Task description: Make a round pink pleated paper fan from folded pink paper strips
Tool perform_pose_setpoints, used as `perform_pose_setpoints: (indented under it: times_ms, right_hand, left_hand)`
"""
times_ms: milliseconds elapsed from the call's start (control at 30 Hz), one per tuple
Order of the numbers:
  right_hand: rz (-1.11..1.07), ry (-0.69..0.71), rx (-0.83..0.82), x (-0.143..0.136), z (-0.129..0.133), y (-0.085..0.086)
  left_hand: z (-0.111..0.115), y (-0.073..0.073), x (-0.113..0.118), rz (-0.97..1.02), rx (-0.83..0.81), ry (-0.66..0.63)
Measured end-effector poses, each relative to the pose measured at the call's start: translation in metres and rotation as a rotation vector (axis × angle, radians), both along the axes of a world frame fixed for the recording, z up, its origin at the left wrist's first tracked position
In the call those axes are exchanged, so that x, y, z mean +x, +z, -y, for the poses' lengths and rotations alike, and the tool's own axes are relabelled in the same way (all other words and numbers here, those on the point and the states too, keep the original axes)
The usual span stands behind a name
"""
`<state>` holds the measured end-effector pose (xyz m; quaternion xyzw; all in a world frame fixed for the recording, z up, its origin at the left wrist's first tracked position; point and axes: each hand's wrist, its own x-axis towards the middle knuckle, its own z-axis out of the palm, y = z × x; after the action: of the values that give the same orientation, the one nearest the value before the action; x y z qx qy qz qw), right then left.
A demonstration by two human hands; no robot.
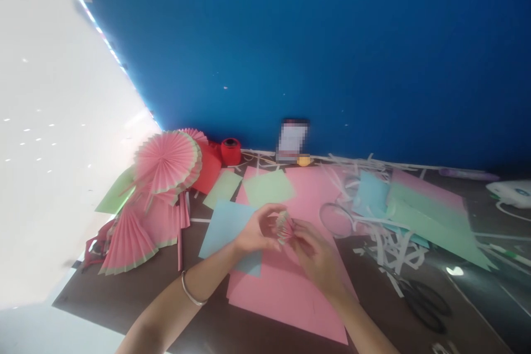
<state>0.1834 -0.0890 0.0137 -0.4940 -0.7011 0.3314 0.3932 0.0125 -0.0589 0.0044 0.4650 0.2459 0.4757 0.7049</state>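
Note:
Between my two hands, above the pink sheets (pixel 290 298), is a small pleated pink paper piece (pixel 284 228) with pale green edges. My left hand (pixel 257 230) curls around its left side, thumb below and fingers above. On its right side, my right hand (pixel 312 249) pinches the folds with bent fingers. A light blue sheet (pixel 219 232) lies partly under my left hand and forearm. Pale green sheets (pixel 271 185) rest just behind the hands.
Pink pleated fans (pixel 164 163) are piled at the left beside a red tape roll (pixel 231 152). A phone (pixel 292 141) leans on the blue wall. White paper strips (pixel 398 254), green sheets (pixel 435 227) and black-handled scissors (pixel 427 301) lie at the right.

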Motion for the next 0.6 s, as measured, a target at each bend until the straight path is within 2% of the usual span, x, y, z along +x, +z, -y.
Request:
perform_pose_setpoints:
  times_ms: [67, 167, 333, 500, 600]
  right_hand:
    - [0.005, 0.008, 0.005, 0.000, 0.000, 0.002]
    - [0.004, 0.014, -0.015, -0.001, 0.000, 0.005]
    - [-0.007, 0.026, -0.073, -0.003, 0.001, 0.014]
    - [0.027, 0.021, -0.050, -0.002, 0.000, 0.014]
    - [0.014, 0.041, -0.059, 0.000, -0.003, 0.012]
  left_hand:
    - [0.000, -0.002, 0.000, -0.035, 0.049, 0.003]
    - [0.001, -0.004, 0.002, -0.106, 0.132, 0.078]
    - [0.001, -0.007, 0.003, -0.126, 0.180, 0.179]
    - [0.001, -0.006, 0.003, -0.184, 0.312, 0.163]
    - [0.002, -0.003, 0.003, -0.229, 0.287, 0.181]
